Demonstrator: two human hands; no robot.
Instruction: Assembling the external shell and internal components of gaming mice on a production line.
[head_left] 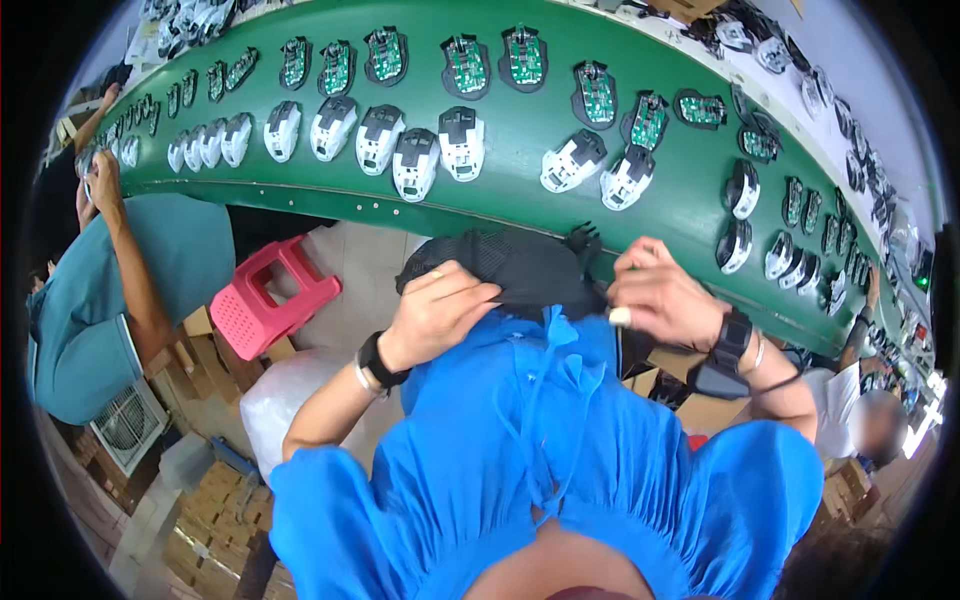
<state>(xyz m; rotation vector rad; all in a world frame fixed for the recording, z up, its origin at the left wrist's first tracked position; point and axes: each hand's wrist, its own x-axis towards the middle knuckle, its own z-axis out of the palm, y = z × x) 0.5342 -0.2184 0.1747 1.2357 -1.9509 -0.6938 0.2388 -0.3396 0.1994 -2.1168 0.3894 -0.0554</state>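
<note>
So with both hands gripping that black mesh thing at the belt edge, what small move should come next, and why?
Probably letting go and reaching forward: the left hand and right hand both clutch the black mesh fabric, while the white mouse shells lie untouched on the green conveyor belt.

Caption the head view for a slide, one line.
Both hands, left hand and right hand, grip a black mesh fabric piece beside a green conveyor belt carrying white computer-mouse shells.

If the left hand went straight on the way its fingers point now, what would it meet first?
The left hand points right across the black mesh cloth it already grips; straight on, it would likely meet the right hand holding the cloth's other end, though depth is unclear.
</note>
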